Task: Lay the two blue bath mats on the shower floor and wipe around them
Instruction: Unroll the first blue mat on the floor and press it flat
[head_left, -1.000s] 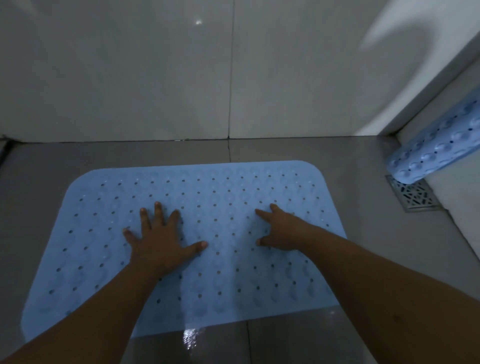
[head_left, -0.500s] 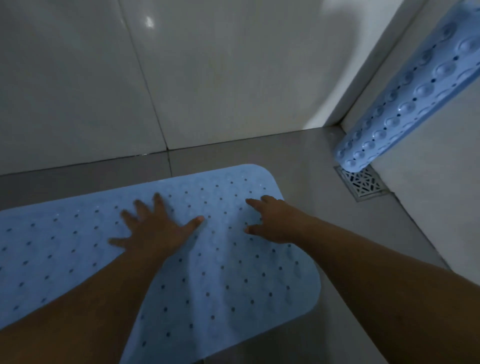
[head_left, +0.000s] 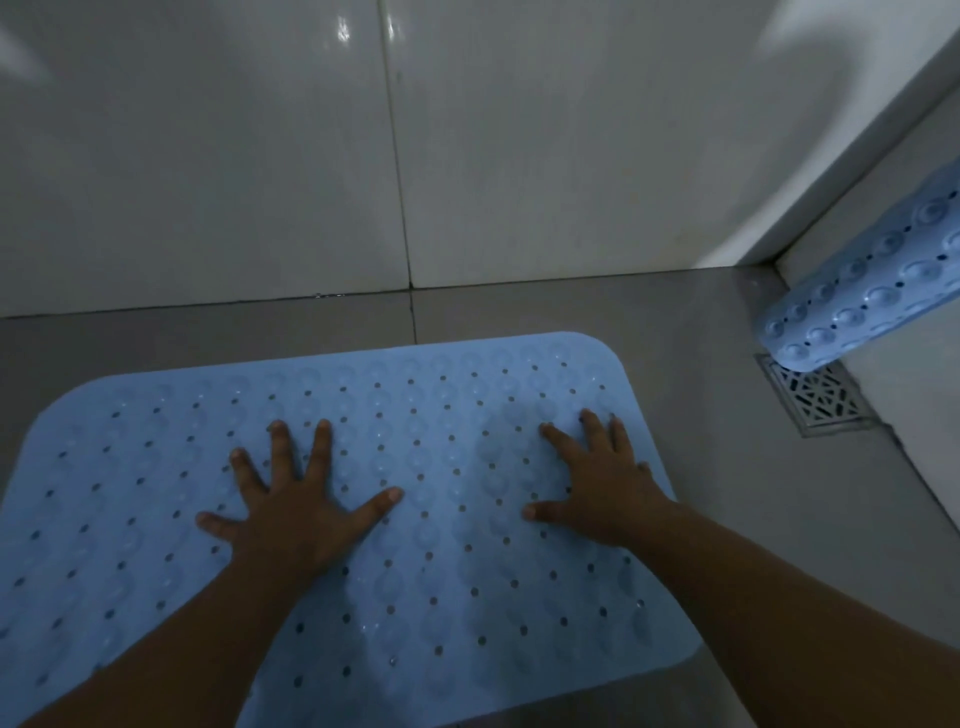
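Note:
A light blue perforated bath mat (head_left: 441, 415) lies flat on the grey shower floor (head_left: 727, 493). My left hand (head_left: 296, 504) presses palm down on its middle with fingers spread. Palm down as well, my right hand (head_left: 602, 488) rests near the mat's right edge. Neither hand holds anything. A second blue mat (head_left: 872, 280), rolled up with its suction cups outward, leans against the right wall, its lower end over the floor drain.
A square metal drain grate (head_left: 818, 397) sits in the right corner of the floor. Pale glossy wall tiles (head_left: 208, 156) rise just behind the mat. A second wall closes off the right side. Bare grey floor lies between the mat and the drain.
My right hand has slid right toward the mat's edge and spread its fingers. My left hand stays pressed on the middle. The view has swung back to face the rear wall squarely.

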